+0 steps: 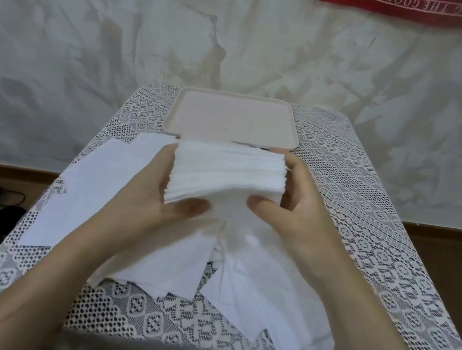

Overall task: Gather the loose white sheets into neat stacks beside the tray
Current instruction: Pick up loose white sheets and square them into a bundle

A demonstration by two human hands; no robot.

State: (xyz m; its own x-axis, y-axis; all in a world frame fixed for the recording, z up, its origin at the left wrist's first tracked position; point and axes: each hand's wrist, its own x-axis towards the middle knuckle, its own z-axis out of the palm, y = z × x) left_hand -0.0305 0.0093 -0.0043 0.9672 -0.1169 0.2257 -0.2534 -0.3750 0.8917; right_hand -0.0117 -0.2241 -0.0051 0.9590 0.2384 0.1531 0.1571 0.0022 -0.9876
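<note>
Head view: thick stack of white sheets held above the counter, just this side of the pink tray. Left hand and right hand equally near, one at each short end, fingers closed around the stack. Long axis left to right, parallel to the tray's near rim. Loose sheets fanned below and leftward, apparently not yet gathered.

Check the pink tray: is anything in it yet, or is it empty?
Empty. The pink tray shows only its bare floor; the stack of white sheets is held between both hands in front of it.
</note>
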